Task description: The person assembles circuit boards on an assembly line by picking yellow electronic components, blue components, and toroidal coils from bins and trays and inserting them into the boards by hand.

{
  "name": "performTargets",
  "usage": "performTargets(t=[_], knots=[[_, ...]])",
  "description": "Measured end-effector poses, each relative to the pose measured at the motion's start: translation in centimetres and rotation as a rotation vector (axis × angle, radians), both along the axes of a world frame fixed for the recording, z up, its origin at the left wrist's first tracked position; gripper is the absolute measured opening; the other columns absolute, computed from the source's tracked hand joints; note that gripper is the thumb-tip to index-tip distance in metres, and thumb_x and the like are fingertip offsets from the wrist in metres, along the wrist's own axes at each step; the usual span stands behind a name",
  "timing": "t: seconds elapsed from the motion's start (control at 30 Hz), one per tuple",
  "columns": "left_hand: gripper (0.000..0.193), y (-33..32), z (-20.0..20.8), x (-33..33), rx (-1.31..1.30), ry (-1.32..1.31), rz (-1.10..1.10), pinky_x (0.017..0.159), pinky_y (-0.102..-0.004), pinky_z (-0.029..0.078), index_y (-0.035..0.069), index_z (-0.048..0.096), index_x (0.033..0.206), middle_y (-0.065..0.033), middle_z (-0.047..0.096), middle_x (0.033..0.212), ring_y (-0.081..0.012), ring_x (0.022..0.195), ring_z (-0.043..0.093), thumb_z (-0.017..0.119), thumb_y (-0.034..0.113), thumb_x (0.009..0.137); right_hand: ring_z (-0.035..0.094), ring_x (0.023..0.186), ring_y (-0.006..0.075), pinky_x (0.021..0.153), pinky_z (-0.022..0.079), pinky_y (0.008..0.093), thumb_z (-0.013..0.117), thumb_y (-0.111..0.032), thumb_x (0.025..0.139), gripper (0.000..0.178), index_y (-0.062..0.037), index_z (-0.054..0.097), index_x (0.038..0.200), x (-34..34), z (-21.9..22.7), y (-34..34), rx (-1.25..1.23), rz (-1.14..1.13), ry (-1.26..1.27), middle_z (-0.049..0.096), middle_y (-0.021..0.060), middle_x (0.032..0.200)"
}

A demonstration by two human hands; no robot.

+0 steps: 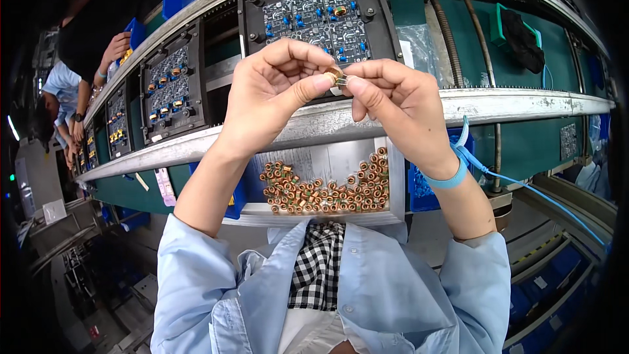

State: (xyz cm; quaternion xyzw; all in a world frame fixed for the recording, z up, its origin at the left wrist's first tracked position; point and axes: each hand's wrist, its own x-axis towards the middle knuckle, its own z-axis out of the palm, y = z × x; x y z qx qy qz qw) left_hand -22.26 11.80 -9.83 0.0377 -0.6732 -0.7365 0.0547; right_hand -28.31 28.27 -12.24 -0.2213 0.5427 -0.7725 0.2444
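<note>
A small copper-wound coil with thin metal leads (336, 75) is held up in front of me, pinched between both sets of fingertips. My left hand (265, 95) grips the coil's body with thumb and forefinger, the other fingers curled. From the other side, my right hand (406, 101) has thumb and forefinger closed at the leads. Just beyond my hands lies a circuit board panel (298, 10) in a black carrier (251, 23). Blue components dot the panel, and one coil (339, 10) sits upon it. Below my hands, a metal tray (396, 183) holds many loose coils (327, 196).
A metal rail (498, 106) crosses beneath my hands. A blue wristband (447, 178) with a cord (544, 196) runs off to the right. Blue bins (422, 190) flank the tray. More carriers (173, 85) stand leftward, where co-workers' hands (116, 46) are visible. A green bin (504, 26) holds black material.
</note>
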Motion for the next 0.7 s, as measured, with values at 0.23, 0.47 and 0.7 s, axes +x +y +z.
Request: performTargets(t=[0.23, 0.47, 0.7], knots=[[0.019, 0.4, -0.3, 0.9, 0.009, 0.015, -0.004, 0.077, -0.0225, 0.05, -0.002, 0.058, 0.095, -0.0113, 0.063, 0.089, -0.0141, 0.08, 0.061, 0.064, -0.006, 0.077, 0.057, 0.057, 0.0109, 0.05, 0.043, 0.0158, 0.06, -0.003, 0.085, 0.014, 0.006, 0.062, 0.095, 0.3, 0.4, 0.9, 0.034, 0.066, -0.034, 0.064, 0.0111, 0.078], [0.02, 0.6, -0.8, 1.3, 0.094, -0.018, -0.017, 0.076, -0.0221, 0.05, -0.002, 0.058, 0.095, -0.0117, 0.063, 0.088, -0.0143, 0.08, 0.061, 0.064, -0.006, 0.076, 0.057, 0.056, 0.0114, 0.049, 0.044, 0.0161, 0.06, -0.003, 0.085, 0.013, 0.0066, 0.062, 0.094, 0.5, 0.0, 1.2, 0.008, 0.094, -0.106, 0.064, 0.0116, 0.078], [0.02, 0.6, -1.3, 1.5, 0.176, -0.006, -0.005, 0.075, -0.0215, 0.05, -0.002, 0.058, 0.094, -0.0118, 0.063, 0.088, -0.0145, 0.08, 0.062, 0.065, -0.005, 0.076, 0.058, 0.057, 0.0115, 0.05, 0.044, 0.0159, 0.059, -0.003, 0.085, 0.013, 0.0054, 0.061, 0.095, 0.9, -0.2, 1.0, 0.006, 0.094, -0.07, 0.064, 0.0115, 0.078]])
